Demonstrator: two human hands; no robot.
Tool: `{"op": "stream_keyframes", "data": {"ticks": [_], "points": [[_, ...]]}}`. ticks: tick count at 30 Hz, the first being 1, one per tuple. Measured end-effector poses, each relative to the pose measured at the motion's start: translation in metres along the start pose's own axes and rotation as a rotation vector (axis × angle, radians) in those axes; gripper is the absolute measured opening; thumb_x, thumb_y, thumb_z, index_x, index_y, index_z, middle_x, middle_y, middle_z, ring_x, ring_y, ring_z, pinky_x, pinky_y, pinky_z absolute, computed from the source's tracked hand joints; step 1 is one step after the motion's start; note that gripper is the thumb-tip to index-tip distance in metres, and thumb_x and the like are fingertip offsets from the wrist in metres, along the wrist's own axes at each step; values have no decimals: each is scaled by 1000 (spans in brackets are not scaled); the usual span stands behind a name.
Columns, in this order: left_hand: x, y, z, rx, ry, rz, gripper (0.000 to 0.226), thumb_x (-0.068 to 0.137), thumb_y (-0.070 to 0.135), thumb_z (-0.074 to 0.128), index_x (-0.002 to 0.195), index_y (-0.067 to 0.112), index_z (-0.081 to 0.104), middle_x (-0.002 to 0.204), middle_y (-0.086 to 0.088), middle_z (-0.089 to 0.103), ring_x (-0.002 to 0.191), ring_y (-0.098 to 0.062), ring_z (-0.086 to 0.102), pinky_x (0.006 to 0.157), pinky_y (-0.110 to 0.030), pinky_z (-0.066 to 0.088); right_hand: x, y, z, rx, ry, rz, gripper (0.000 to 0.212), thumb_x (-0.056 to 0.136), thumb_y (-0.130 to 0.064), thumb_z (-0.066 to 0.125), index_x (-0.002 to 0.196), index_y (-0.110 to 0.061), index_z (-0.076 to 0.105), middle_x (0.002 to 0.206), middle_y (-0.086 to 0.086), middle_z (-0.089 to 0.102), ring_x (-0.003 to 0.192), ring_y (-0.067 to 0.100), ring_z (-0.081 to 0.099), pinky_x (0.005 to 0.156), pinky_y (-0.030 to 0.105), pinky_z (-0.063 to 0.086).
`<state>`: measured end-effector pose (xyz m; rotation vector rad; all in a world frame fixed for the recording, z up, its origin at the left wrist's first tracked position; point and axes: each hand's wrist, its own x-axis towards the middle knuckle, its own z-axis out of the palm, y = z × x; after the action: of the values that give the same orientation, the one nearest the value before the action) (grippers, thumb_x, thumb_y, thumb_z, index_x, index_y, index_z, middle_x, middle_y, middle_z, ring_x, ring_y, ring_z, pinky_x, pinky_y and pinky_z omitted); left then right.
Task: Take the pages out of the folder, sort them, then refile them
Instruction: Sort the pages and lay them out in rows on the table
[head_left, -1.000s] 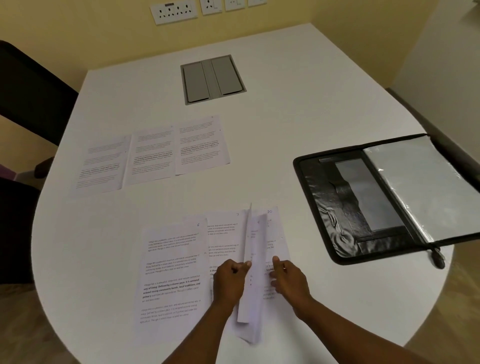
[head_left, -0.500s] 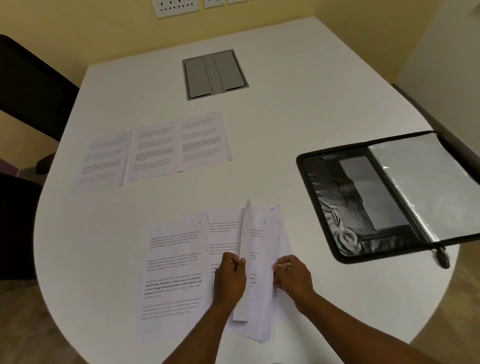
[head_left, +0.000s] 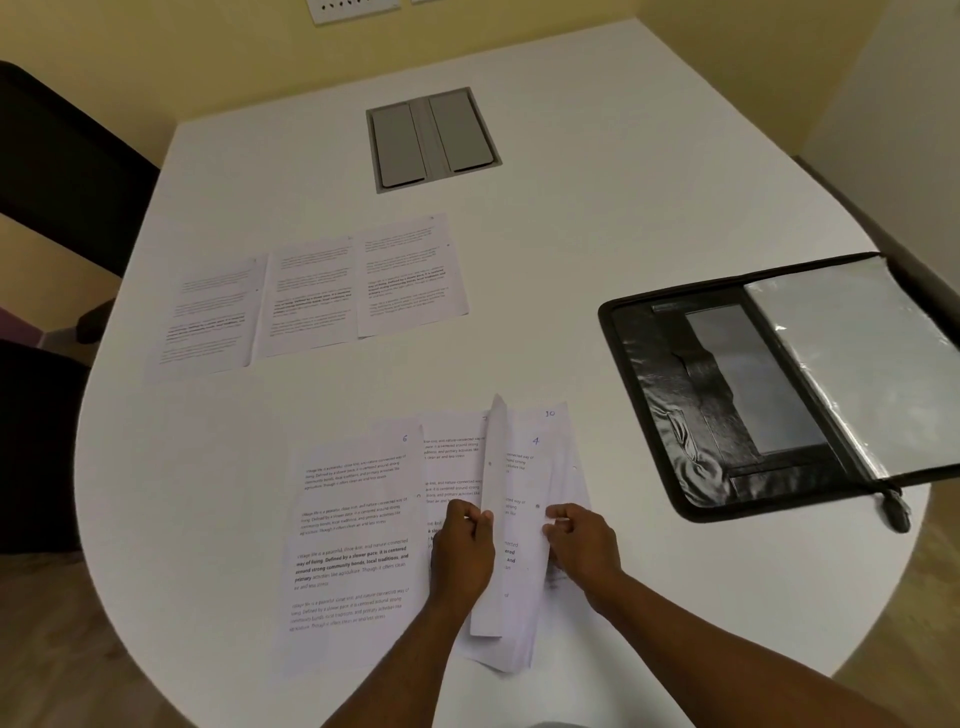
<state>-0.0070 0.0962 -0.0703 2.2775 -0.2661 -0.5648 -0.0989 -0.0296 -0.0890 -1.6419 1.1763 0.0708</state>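
Observation:
A loose stack of printed pages (head_left: 522, 582) lies near the table's front edge. My left hand (head_left: 462, 556) pinches one sheet (head_left: 492, 499) lifted on edge from the stack. My right hand (head_left: 584, 548) grips the right side of the stack, where a page numbered 4 shows. A single page marked 6 (head_left: 353, 551) lies flat to the left. Three more pages (head_left: 311, 296) sit side by side farther back. The black zip folder (head_left: 727, 395) lies open at the right, with clear plastic sleeves (head_left: 862, 358) on its right half.
A grey cable hatch (head_left: 432, 139) is set into the white table (head_left: 597, 218) at the back. A black chair (head_left: 57, 171) stands at the left edge. Wall sockets (head_left: 353, 8) are above the table's far side.
My left hand has tipped the lifted sheet a little further up and to the left, uncovering the page numbered 4. My right hand shifted slightly on the stack. The camera tilted down.

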Motion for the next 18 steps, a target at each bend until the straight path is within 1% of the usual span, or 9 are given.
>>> {"op": "stream_keyframes", "data": {"ticks": [2,4,5,8,9,11,14,16,18], "points": [[0,0,-1,3,-7,-3,21,98,26,53,81,18,42,67,2,53,60,-10,51,53,-15,37,0,-2,3,67,-6,30,10,92,-27,65,93,-19,70,93,-3,72,84,18,68,85,39,58],[0,1,-1,13,-13,-3,21,98,27,53,81,18,42,68,2,54,60,-10,51,53,-14,36,-1,-5,5,89,-6,53,14,90,-30,68,82,-18,69,84,-2,71,78,17,68,82,36,58],[-1,2,-2,19,-16,4,21,98,27,53,81,19,42,68,2,54,59,-9,51,52,-12,36,0,-6,6,65,3,50,14,89,-29,69,80,-18,69,82,-2,70,76,15,67,81,34,58],[-5,7,-3,26,-37,43,24,98,34,51,79,21,42,66,4,54,58,-7,52,50,-10,39,0,-12,7,-21,116,-31,16,85,-26,73,73,-17,69,73,-2,68,68,12,66,74,31,59],[-7,10,-2,35,-48,55,26,98,39,48,80,21,43,66,5,55,58,-7,54,50,-9,39,0,-16,6,-30,177,-65,16,82,-27,74,72,-17,68,72,-2,67,67,13,66,70,32,60],[-9,13,-2,72,-52,69,34,96,52,39,83,21,48,66,7,57,59,-8,57,52,-10,38,-6,-26,1,-41,269,-141,15,79,-26,74,78,-16,63,78,-4,63,70,12,64,66,29,57],[-9,17,0,99,-45,74,48,90,61,27,85,21,53,69,9,59,62,-8,60,53,-10,37,-20,-46,-17,-68,342,-313,15,83,-22,70,84,-16,56,81,-10,54,69,5,56,59,21,44],[-9,21,0,110,-45,65,50,88,62,25,82,21,53,67,10,57,61,-7,58,52,-9,35,-23,-62,-37,-135,402,-361,13,84,-23,65,79,-19,54,73,-7,57,61,10,56,52,25,41],[-8,23,1,109,-37,54,52,86,63,25,80,20,54,65,10,56,60,-5,57,51,-9,34,-22,-80,-59,-225,401,-360,16,85,-28,63,75,-22,53,62,-5,58,54,14,56,51,29,45]]}}
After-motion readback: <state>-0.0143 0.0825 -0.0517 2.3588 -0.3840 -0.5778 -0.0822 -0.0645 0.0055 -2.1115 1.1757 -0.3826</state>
